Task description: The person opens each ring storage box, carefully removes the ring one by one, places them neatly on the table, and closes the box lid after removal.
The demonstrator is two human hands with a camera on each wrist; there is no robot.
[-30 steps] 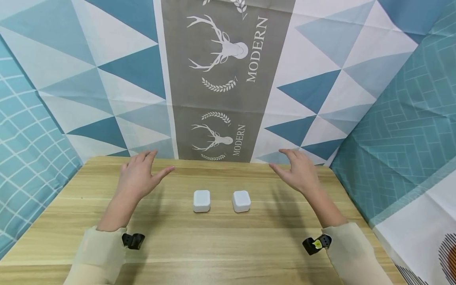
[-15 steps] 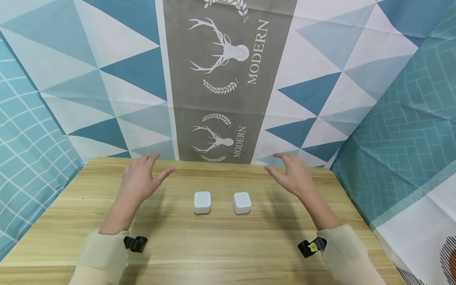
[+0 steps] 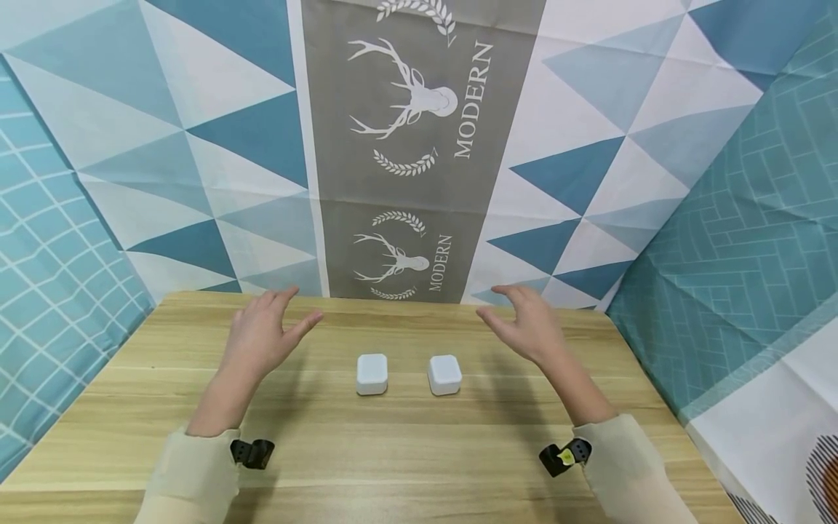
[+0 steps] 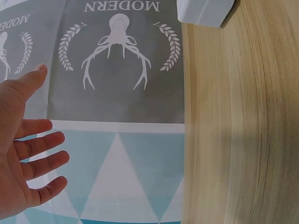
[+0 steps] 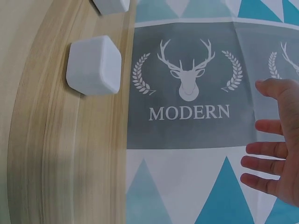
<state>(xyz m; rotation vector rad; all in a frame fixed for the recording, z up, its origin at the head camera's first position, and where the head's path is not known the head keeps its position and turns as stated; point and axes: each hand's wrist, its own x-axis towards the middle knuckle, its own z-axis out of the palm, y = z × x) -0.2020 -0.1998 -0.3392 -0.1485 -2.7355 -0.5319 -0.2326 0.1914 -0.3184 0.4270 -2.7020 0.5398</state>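
Two white rounded cubes stand apart on the wooden table, the left cube (image 3: 372,374) and the right cube (image 3: 444,375). My left hand (image 3: 257,336) hovers to the left of them, thumb and fingers spread, holding nothing. On the other side my right hand (image 3: 532,329) is held up with thumb and fingers apart, also holding nothing. The left wrist view has one white cube (image 4: 205,10) at its top edge, away from the left hand (image 4: 23,144). Both cubes show in the right wrist view, the nearer cube (image 5: 93,65) far from the right hand (image 5: 280,140).
A wooden table (image 3: 393,458) spans the lower view. Behind it hangs a cloth (image 3: 406,175) with grey deer panels and blue triangles. Blue checked cloth (image 3: 59,240) borders the left side, teal cloth (image 3: 733,240) the right. Black wrist devices sit at both cuffs.
My right hand has moved left, closer to the cubes. The left hand has shifted slightly right and lower in view. Both cubes remain in place on the table.
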